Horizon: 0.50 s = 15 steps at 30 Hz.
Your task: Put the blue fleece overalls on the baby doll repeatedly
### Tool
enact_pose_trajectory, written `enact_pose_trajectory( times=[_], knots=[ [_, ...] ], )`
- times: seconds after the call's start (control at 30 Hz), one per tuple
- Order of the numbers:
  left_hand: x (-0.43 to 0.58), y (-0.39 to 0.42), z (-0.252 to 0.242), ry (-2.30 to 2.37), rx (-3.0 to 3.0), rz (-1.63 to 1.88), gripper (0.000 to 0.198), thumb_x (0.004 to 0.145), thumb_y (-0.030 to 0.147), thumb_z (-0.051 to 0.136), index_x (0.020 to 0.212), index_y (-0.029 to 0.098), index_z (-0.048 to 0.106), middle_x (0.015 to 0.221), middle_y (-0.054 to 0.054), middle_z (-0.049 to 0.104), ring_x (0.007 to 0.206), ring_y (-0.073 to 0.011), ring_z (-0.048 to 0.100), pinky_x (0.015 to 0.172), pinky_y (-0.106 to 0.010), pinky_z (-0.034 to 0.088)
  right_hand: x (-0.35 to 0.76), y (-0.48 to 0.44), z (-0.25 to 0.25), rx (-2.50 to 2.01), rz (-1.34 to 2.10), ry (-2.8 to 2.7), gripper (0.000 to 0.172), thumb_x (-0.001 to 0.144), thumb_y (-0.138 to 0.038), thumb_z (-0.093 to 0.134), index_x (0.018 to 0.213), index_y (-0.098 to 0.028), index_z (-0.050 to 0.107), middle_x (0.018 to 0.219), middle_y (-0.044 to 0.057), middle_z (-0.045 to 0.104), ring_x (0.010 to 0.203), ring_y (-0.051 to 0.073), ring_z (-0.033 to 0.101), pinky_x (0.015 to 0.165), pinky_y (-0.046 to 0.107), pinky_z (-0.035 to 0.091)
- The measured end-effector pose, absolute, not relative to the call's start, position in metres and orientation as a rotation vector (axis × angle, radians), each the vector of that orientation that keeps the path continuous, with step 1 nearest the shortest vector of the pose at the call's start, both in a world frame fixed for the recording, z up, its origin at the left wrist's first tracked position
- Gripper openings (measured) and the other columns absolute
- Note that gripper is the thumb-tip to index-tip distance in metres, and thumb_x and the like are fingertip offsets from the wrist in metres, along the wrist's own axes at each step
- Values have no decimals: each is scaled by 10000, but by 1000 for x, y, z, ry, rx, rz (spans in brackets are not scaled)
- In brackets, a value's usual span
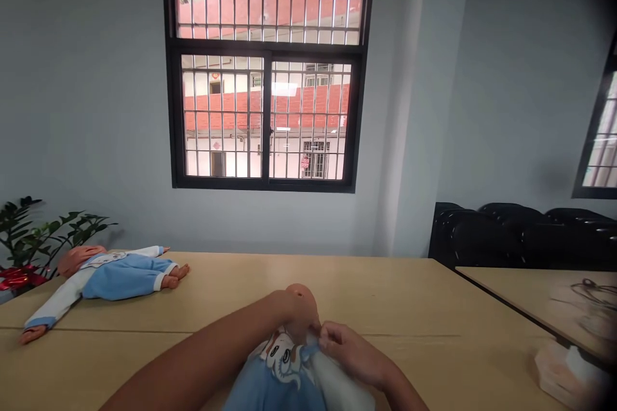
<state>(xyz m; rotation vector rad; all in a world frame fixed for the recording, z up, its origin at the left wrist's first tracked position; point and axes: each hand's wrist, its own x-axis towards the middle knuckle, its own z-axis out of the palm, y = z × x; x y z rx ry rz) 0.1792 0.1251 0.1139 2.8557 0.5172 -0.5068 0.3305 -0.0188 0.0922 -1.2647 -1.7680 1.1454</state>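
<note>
A baby doll [304, 295] lies on the table in front of me, its bald head pointing away. Its outfit [274, 382] is blue and white, with a cartoon animal print on the chest. My left hand [299, 318] reaches across the doll's neck and partly covers the head. Its fingers bend down, closed at the collar, though the tips are mostly hidden. On the other side of the collar, my right hand [343, 348] pinches the white shoulder fabric between thumb and curled fingers. Both hands nearly meet there.
Another doll [123, 276] in similar clothes lies at the table's far left, beside a potted plant [43, 231]. A tissue box [563, 372] stands at the right edge. Cables [595, 295] lie on the neighbouring table, with black chairs [520, 234] behind. A barred window [266, 115] faces me.
</note>
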Motion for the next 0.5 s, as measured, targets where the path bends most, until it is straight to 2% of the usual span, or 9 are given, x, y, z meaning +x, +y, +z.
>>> enact_pose_trajectory(
  times=[0.1, 0.17, 0.37, 0.43, 0.5],
  knots=[
    [180, 116, 115, 529, 2881, -540, 436, 597, 292, 806, 1027, 368, 792, 951, -3, 799, 923, -291, 724, 804, -364, 537, 333, -22, 96, -1394, 1079, -1821, 476, 811, -632, 668, 776, -218, 435, 777, -36, 415, 731, 133, 356, 665, 264, 308],
    [178, 110, 112, 546, 2898, -522, 380, 639, 310, 777, 1014, 366, 797, 958, -18, 800, 961, -309, 723, 840, -396, 541, 335, -25, 96, -1492, 1050, -1855, 439, 815, -600, 665, 775, -216, 457, 746, -40, 421, 703, 128, 364, 643, 262, 309],
    [164, 111, 103, 684, 2908, -379, 63, 692, 359, 762, 738, 320, 779, 839, -39, 790, 995, -314, 721, 980, -478, 507, 330, -33, 96, -1627, 1323, -1857, 333, 810, -495, 615, 677, -223, 476, 615, -38, 471, 537, 120, 455, 528, 245, 402],
    [158, 117, 104, 769, 2908, -300, 112, 683, 399, 781, 711, 292, 767, 821, -63, 788, 1042, -345, 711, 1013, -529, 482, 325, -35, 97, -1650, 1350, -1888, 276, 794, -416, 592, 635, -225, 472, 555, -39, 473, 468, 113, 436, 459, 225, 360],
    [153, 121, 105, 827, 2899, -202, 132, 659, 389, 801, 698, 272, 757, 785, -71, 781, 1025, -357, 715, 985, -531, 495, 320, -34, 98, -1655, 1281, -1920, 232, 769, -341, 581, 608, -224, 462, 525, -48, 456, 431, 102, 398, 421, 216, 308]
  ],
)
